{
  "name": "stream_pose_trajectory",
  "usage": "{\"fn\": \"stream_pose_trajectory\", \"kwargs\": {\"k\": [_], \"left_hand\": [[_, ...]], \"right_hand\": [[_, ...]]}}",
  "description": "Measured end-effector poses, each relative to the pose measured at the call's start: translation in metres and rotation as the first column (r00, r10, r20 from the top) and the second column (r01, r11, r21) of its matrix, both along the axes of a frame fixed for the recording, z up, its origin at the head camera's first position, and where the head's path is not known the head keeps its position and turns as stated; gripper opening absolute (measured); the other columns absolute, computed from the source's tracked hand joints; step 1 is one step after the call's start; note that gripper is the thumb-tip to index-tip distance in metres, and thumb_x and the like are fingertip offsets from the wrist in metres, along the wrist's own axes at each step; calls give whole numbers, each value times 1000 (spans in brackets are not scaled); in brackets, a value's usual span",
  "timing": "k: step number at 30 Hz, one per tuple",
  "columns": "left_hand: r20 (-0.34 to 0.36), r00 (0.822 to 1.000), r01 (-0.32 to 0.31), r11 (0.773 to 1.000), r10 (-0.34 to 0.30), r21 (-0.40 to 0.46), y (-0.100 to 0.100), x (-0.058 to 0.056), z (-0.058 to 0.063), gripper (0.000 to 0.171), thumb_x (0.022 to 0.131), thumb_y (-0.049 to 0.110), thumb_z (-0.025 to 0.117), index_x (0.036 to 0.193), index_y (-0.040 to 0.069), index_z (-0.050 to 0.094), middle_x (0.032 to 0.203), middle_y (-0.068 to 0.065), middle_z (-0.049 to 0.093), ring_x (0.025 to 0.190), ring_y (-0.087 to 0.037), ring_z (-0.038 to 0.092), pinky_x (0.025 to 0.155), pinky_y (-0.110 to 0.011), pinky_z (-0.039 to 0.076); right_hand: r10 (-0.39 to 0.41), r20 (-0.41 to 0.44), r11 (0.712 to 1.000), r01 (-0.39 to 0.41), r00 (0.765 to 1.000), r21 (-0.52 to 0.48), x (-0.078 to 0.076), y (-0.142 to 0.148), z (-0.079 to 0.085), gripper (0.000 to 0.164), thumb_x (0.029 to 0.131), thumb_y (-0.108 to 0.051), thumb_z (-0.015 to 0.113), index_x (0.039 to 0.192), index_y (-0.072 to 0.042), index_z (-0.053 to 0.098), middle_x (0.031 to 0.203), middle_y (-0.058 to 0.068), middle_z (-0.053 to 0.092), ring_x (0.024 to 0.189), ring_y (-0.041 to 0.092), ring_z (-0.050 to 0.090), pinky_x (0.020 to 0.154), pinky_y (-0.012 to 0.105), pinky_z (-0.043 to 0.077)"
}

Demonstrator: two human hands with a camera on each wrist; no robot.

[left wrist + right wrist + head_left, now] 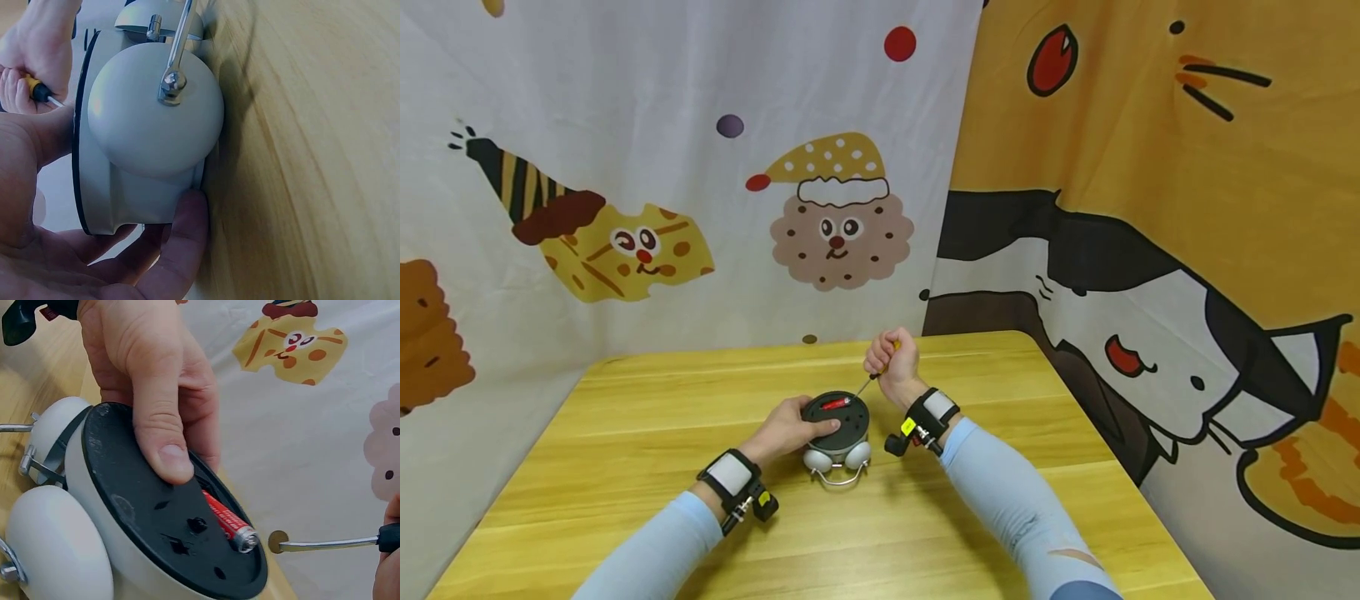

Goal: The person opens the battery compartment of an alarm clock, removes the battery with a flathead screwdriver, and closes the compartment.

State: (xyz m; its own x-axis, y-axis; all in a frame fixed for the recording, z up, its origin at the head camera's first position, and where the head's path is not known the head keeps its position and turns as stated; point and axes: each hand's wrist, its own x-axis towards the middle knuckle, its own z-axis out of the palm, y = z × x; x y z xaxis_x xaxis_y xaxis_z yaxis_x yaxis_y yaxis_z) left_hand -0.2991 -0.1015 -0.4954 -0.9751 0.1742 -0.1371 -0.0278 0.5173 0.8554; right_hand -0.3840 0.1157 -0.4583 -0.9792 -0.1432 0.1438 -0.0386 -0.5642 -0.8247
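Note:
A white twin-bell alarm clock [852,427] lies face down on the table, its black back [150,506] turned up. A red battery [226,519] sits in the opening in that back, its silver end tilted up and out. My left hand [790,429] grips the clock's side, thumb across the back and fingers around the white body [144,197]. In my right hand [893,358] is a screwdriver [874,375] with a yellow and black handle, held in a fist. The screwdriver's metal shaft [328,544] points at the battery's end; in the right wrist view a small gap shows between them.
The clock's two white bells [817,460] and its wire handle [842,482] face my body. Under everything is a wooden table [790,542]. Cartoon-printed curtains [677,167] hang behind the table and along its right side.

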Motion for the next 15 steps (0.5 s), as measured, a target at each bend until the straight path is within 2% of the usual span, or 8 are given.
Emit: {"fn": "stream_pose_trajectory", "kwargs": {"k": [6,15], "left_hand": [[16,1000,-3,1000,3,13,-1,4,0,56,94,38,92,129,-1,72,114,-15,78,94,-22,67,77,-31,53],[5,1000,8,1000,-8,7,0,3,3,59,95,38,91,134,-2,71,122,-18,78,101,-24,68,89,-37,57]], "right_hand": [[18,-13,999,-17,1000,41,-2,7,5,41,100,-22,36,59,-25,31,49,-14,36,44,6,35,50,26,28],[-14,-34,988,19,999,151,-5,25,13,45,103,-23,44,59,-25,34,51,-12,37,47,9,37,52,27,28]]}}
